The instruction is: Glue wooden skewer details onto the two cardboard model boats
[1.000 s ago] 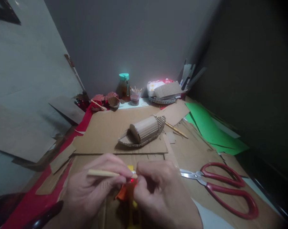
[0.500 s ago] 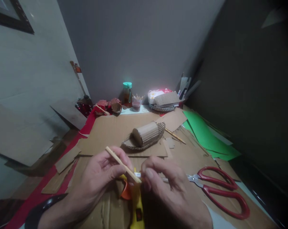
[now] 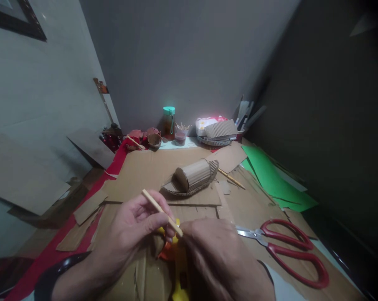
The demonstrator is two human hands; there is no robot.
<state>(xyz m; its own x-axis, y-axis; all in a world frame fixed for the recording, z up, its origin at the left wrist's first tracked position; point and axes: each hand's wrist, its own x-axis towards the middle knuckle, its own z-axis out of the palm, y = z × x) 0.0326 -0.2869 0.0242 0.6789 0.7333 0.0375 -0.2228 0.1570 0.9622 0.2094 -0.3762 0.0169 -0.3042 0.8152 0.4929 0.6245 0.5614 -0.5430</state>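
My left hand (image 3: 130, 228) pinches a thin wooden stick (image 3: 161, 212) that slants up to the left. Its lower end meets my right hand (image 3: 221, 259), which is closed and lies over a yellow and orange glue gun (image 3: 173, 251) at the bottom centre. What the right fingers grip is hidden. Beyond the hands a small boat of corrugated cardboard (image 3: 191, 177) sits on a cardboard sheet (image 3: 138, 175).
Red-handled scissors (image 3: 285, 248) lie to the right on cardboard. Green paper (image 3: 270, 175) lies at the right. At the back stand a bottle with a teal cap (image 3: 169, 122), a cup of sticks (image 3: 180, 133) and rolled corrugated card (image 3: 220, 129). Another stick (image 3: 231, 178) lies beside the boat.
The stick turned from level to slanting up-left in my left hand. My right hand closed down over the glue gun, and the view tilted upward.
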